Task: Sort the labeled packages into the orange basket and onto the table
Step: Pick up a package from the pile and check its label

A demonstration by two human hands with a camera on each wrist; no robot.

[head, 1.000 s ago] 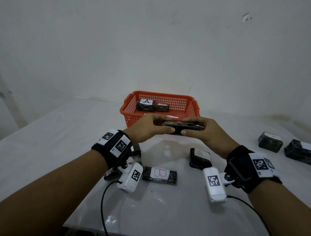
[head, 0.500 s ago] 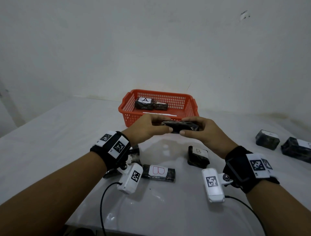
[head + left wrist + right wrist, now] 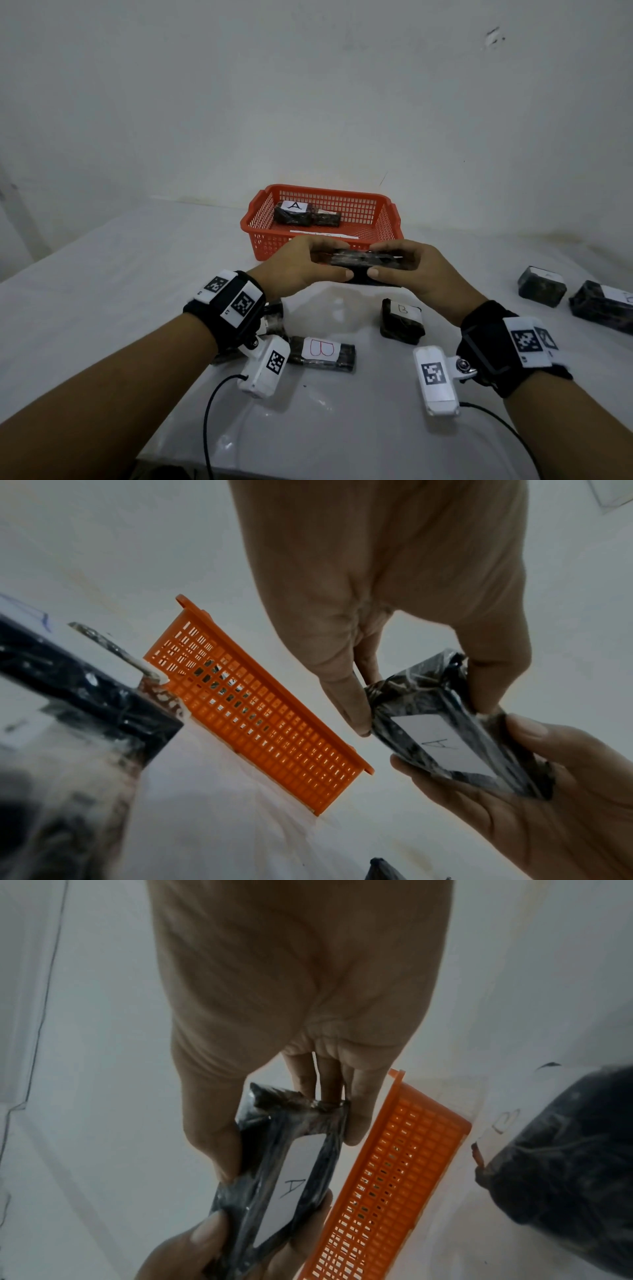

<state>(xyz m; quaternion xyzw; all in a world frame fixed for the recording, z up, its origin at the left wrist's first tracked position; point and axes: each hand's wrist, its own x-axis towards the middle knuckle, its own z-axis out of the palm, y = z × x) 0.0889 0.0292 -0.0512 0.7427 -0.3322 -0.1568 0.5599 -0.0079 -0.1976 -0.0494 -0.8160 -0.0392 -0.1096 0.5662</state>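
Left hand (image 3: 301,265) & right hand (image 3: 416,270) pinch opposite ends of a black pkg marked "A" (image 3: 441,746), held above table (image 3: 102,274) before orange basket (image 3: 322,219).

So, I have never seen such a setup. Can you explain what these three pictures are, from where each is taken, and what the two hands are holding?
No robot here: a person works with bare hands, wearing a camera on the head and one on each wrist. The head view looks down at a white table. The left hand and right hand together hold one dark wrapped package, gripped at opposite ends. The wrist views look along each hand from below and show its white label, marked A. Behind it stands the orange basket, which already contains a package marked A. Two packages marked B lie on the table near the wrists, and two more packages lie on the right.
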